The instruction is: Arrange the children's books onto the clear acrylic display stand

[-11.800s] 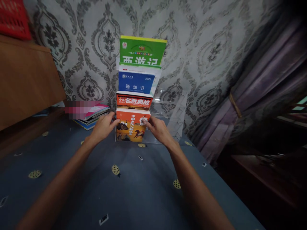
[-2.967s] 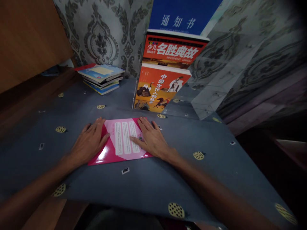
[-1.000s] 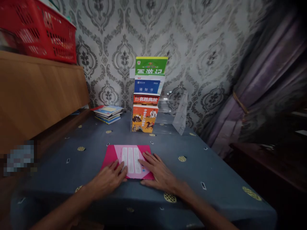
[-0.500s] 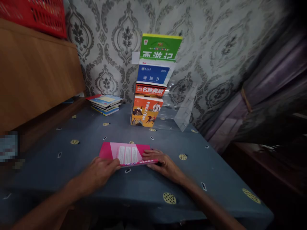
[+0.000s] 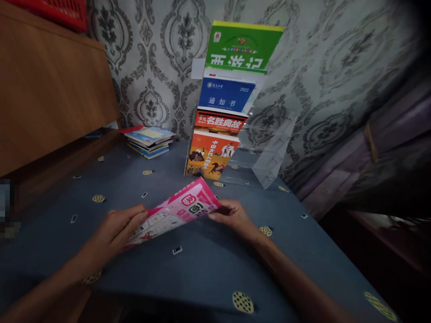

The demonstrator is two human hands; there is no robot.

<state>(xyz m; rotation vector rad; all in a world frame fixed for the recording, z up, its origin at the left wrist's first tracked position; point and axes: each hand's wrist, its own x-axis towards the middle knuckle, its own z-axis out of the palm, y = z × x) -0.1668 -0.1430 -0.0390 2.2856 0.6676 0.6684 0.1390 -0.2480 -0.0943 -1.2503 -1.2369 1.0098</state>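
Note:
A pink and white book (image 5: 178, 210) is held tilted above the table, its printed cover facing me and its right end higher. My left hand (image 5: 123, 226) grips its left part, thumb on the near face. At the book's right edge, my right hand (image 5: 234, 217) pinches it between thumb and fingers. Beyond the hands stands a clear tiered book rack (image 5: 266, 168). On its left side sit a green book (image 5: 240, 47), a blue booklet (image 5: 227, 95), a red book (image 5: 220, 123) and an orange book (image 5: 213, 154), stacked in rising steps.
A small pile of books (image 5: 150, 139) lies at the back left of the patterned blue tablecloth (image 5: 202, 278). To the left is a wooden cabinet (image 5: 54, 89) with a red basket (image 5: 63, 11) on top. A tied curtain (image 5: 370, 139) hangs at the right.
The pink book has been lifted off the table, turned and tilted, so a different face shows. My right hand has shifted from lying on it to pinching its right edge. My view has moved.

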